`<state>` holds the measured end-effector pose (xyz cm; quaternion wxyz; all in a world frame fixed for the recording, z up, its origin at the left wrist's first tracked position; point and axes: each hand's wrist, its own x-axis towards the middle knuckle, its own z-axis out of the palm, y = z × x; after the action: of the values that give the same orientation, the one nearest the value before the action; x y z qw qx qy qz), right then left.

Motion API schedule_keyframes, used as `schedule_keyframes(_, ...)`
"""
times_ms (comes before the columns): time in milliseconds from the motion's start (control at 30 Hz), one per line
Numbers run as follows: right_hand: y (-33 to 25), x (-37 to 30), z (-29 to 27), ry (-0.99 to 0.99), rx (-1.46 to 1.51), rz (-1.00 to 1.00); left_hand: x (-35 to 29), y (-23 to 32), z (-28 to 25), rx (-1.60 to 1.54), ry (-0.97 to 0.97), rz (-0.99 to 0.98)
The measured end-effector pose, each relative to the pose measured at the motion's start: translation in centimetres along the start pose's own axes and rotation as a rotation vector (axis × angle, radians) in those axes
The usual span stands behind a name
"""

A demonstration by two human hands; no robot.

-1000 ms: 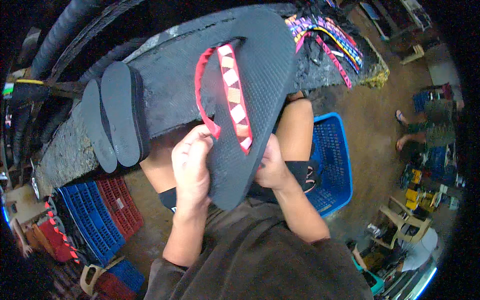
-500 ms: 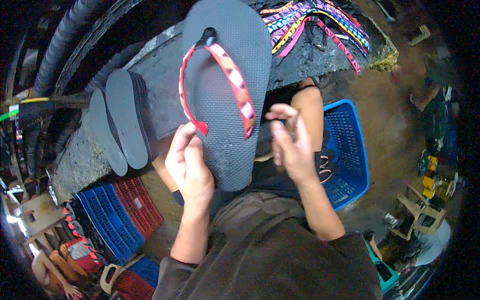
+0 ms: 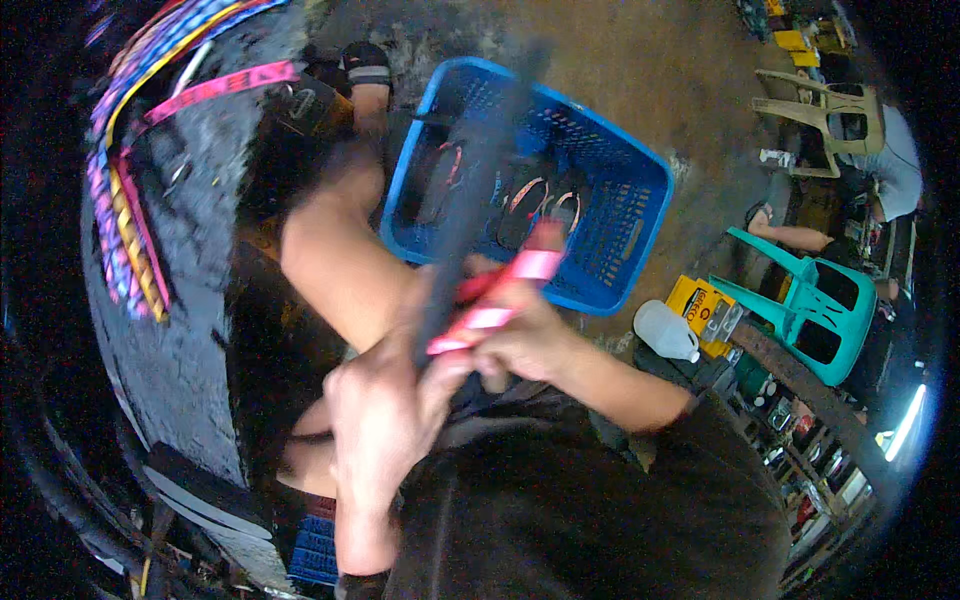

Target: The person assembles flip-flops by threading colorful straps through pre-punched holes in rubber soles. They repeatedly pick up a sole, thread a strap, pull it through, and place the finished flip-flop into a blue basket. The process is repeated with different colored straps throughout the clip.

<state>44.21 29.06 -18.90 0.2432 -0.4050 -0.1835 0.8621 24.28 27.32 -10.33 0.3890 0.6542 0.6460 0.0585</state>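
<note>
A dark flip-flop (image 3: 462, 215), blurred by motion, is seen edge-on in front of me. Its pink patterned strap (image 3: 533, 264) faces right. My left hand (image 3: 378, 415) is closed on the sole near its lower end. My right hand (image 3: 525, 338) is closed around the strap on the other side, its fingers partly hidden behind it. Past the flip-flop, on the floor, is a blue plastic basket (image 3: 655, 212) with several strapped flip-flops (image 3: 528, 196) in it.
On the dark workbench (image 3: 205, 370) to my left lie colourful patterned straps (image 3: 130, 240), with grey soles (image 3: 215, 505) at its near end. A teal chair (image 3: 840, 320), a white jug (image 3: 665, 332) and a yellow box (image 3: 705, 312) are at right. Another person's leg (image 3: 795, 237) shows beyond.
The view has swung right toward the basket. The flip-flop has turned from sole-face-up to edge-on. My right hand, open and apart before, is now closed on its strap.
</note>
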Motion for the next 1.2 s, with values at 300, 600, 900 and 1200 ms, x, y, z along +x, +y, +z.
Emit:
schedule_keyframes(300,5.9,6.7,-17.4,0.617,0.186,-0.102,14.9,1.5,7.7,0.023,-0.234,-0.019)
schedule_keyframes(600,20.4,26.5,-29.4,1.006,0.338,0.117,8.6,-4.1,-0.2,-0.094,0.119,-0.007)
schedule_keyframes(900,20.5,28.4,-30.1,1.053,-0.055,0.096,5.0,-6.7,1.0,-0.048,0.239,-0.036)
schedule_keyframes(1200,18.2,27.5,-29.6,1.073,-0.244,0.393,4.1,-6.3,1.1,-0.119,0.197,-0.049)
